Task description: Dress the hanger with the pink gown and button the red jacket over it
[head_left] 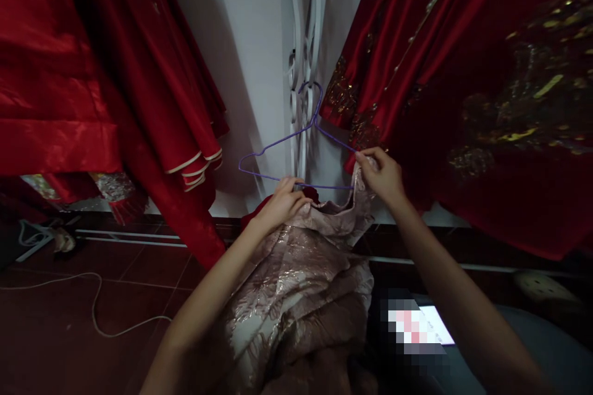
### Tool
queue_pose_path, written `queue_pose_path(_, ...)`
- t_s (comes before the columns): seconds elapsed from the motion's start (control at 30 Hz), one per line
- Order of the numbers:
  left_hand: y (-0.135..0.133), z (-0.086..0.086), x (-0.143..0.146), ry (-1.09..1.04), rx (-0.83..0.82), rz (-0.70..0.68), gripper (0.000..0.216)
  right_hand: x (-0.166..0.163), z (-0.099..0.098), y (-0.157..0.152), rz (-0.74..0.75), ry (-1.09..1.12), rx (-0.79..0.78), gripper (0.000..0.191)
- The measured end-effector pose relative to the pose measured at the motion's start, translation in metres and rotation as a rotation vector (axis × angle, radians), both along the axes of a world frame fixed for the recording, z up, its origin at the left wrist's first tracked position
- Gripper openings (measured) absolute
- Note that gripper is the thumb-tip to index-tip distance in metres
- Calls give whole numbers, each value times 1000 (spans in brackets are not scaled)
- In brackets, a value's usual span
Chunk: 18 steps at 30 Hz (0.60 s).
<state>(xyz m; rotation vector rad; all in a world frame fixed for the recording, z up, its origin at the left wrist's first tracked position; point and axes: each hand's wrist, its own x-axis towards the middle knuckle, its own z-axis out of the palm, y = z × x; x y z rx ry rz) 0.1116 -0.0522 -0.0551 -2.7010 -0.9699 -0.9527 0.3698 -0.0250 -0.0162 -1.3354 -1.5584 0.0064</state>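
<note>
1. Left hand (pixel 285 205) is closed on the neckline of a shiny pink garment (pixel 301 247), right by the hanger's bottom bar.
2. Right hand (pixel 382 176) is a bit apart from it, pinching the garment's shoulder where it sits over the right end of a purple hanger (pixel 288 136).
3. So the garment's on at that end, while the hanger's left end is bare. The rest hangs down toward the camera, all creased.
4. Hanger hook's up against some white hanging loops (pixel 296 65); can't tell if it's actually hooked on.
5. Red clothes (pixel 152 74) hang left, more red stuff with gold trim (pixel 403 49) right.
6. Below: dark reddish tile floor (pixel 134 302), a pale cord (pixel 95 305) on the left, lit screen (pixel 438 324) lower right, part blurred.
</note>
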Motion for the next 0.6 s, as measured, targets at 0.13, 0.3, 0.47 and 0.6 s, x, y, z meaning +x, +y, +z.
queue_pose_path(0.13, 9, 6, -53, -222, 34, 204, 28, 6, 7, 1, 33, -8, 51, 29)
queue_pose_path(0.3, 25, -13, -115, -474, 11, 415, 29, 16, 10, 6, 99, -17, 27, 26)
queue_pose_path(0.47, 34, -33, -133, -552, -1, 470, 28, 26, 8, 16, 171, 17, 69, 27)
queue_pose_path(0.6, 34, -34, -133, -584, 82, 517, 27, 31, 12, 17, 195, 29, 81, 26)
